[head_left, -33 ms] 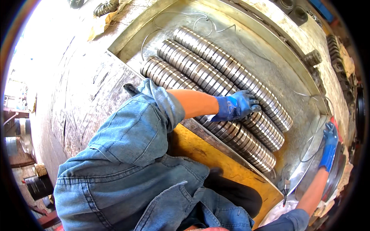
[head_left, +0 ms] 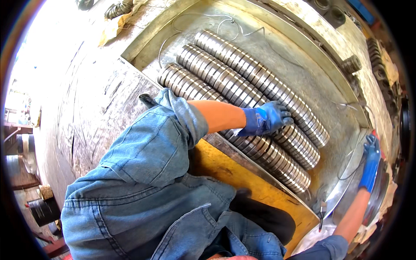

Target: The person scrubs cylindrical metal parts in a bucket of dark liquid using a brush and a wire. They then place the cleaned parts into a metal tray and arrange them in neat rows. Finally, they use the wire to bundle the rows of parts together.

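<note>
Over the middle row of slotted metal rings (head_left: 225, 73), the left hand (head_left: 271, 118) is lying palm down in a blue rubber glove, its fingers bending over the shiny rims; whether it is gripping any ring or merely resting, I cannot tell. Just beyond its knuckles, the far row of metal rings (head_left: 260, 69) is running parallel, and on the near side, beneath the glove's cuff and the bare forearm, the front row of metal rings (head_left: 284, 162) is lying partly covered. All three rows are lying on their sides in a shallow metal tray (head_left: 342, 119) that is surrounding the left hand. Farther off, past the far row, a thin wire (head_left: 233, 20) is looping over the tray's floor. Well apart to the left hand's right, the right hand (head_left: 372, 148), also gloved in blue, is reaching to the tray's end wall with curling fingers, and I cannot tell whether they are grasping anything. Just beside those fingers a red piece (head_left: 375, 137) is showing, and under the right forearm a grey round object (head_left: 378, 197) is sitting. Nearer the body than the left hand, a yellow surface (head_left: 208, 162) is extending along the tray's front edge.
</note>
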Demonstrator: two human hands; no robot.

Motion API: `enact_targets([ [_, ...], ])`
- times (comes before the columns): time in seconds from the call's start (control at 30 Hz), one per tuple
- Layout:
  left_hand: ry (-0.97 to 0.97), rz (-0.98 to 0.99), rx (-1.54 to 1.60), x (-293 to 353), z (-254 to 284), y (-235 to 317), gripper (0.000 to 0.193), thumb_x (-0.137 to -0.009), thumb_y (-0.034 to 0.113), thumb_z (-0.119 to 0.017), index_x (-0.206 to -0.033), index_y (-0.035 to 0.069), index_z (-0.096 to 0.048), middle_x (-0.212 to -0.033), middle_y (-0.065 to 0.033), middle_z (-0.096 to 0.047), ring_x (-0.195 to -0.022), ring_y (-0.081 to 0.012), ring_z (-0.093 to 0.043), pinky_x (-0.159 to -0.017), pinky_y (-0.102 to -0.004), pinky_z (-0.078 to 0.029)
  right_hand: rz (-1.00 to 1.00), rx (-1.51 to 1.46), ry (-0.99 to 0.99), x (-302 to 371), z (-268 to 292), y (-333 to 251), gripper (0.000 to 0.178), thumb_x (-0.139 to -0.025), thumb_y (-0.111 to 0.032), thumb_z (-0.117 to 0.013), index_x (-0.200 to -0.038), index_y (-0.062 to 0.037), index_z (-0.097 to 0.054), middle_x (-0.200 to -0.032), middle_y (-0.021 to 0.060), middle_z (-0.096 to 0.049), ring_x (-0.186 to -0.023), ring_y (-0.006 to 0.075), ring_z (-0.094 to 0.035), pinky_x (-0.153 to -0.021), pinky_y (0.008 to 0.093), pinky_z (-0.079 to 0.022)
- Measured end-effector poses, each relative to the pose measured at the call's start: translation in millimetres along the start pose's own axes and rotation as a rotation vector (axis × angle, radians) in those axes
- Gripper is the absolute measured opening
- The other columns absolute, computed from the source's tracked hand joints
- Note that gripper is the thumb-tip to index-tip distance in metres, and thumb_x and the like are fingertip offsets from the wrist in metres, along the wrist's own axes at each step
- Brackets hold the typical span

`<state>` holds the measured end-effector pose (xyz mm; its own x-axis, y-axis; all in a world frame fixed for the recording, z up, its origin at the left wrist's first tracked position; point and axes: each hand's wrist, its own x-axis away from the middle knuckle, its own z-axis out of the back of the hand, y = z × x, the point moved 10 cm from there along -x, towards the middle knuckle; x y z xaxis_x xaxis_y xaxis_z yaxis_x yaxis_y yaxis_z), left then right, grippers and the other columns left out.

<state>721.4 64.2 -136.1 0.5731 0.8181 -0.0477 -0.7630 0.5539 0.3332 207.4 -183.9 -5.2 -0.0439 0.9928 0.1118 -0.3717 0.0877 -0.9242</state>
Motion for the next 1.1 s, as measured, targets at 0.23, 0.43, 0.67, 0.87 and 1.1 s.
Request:
enact_targets([
  [0.23, -0.163, 0.073, 0.081, 4, 21, 4, 0.065, -0.088, 0.021, -0.064, -0.148, 0.019, -0.040, -0.150, -0.0094, -0.044, -0.136, -0.0273, -0.045, -0.117, -0.0426, -0.029, 0.191, 0.211, -0.054, 75, -130, -125, 0.046, -0.100, -0.035, -0.054, -0.139, -0.0120, -0.052, -0.132, 0.0053, -0.061, -0.103, 0.0148, -0.061, -0.094, 0.0321, -0.047],
  [0.43, 0.204, 0.290, 0.891, -4, 59, -25, 0.077, -0.087, 0.037, -0.072, -0.147, 0.002, -0.038, -0.139, -0.0221, -0.054, -0.128, -0.0336, -0.053, -0.108, -0.0425, -0.042, 0.258, 0.155, -0.080, 125, -168, -154, 0.048, -0.099, -0.038, -0.056, -0.138, -0.0103, -0.053, -0.129, 0.0073, -0.064, -0.100, 0.0127, -0.061, -0.091, 0.0305, -0.049],
  [0.67, 0.511, 0.469, 0.535, 12, 93, -70, 0.077, -0.087, 0.040, -0.070, -0.143, -0.003, -0.040, -0.139, -0.0251, -0.052, -0.128, -0.0374, -0.052, -0.107, -0.0405, -0.043, 0.343, 0.143, -0.128, 143, -178, -154, 0.052, -0.099, -0.037, -0.056, -0.141, -0.0061, -0.049, -0.134, 0.0107, -0.060, -0.103, 0.0155, -0.063, -0.093, 0.0316, -0.049],
  [0.87, 0.371, 0.139, 0.138, -13, 71, -17, 0.078, -0.081, 0.046, -0.073, -0.140, 0.003, -0.047, -0.137, -0.0230, -0.054, -0.129, -0.0389, -0.050, -0.110, -0.0455, -0.039, -0.016, 0.167, 0.180, 89, 48, -26, 0.040, -0.102, -0.032, -0.052, -0.135, -0.0107, -0.055, -0.123, 0.0058, -0.067, -0.085, 0.0106, -0.063, -0.070, 0.0256, -0.050],
  [1.1, 0.260, 0.179, -0.112, -16, 37, -22, 0.074, -0.091, 0.055, -0.056, -0.142, 0.002, -0.045, -0.146, -0.0209, -0.046, -0.140, -0.0374, -0.038, -0.118, -0.0463, -0.029, -0.109, 1.523, 0.297, 155, 65, 27, 0.030, -0.080, -0.013, -0.060, -0.107, -0.0057, -0.069, -0.103, 0.0137, -0.070, -0.083, 0.0253, -0.065, -0.071, 0.0346, -0.052],
])
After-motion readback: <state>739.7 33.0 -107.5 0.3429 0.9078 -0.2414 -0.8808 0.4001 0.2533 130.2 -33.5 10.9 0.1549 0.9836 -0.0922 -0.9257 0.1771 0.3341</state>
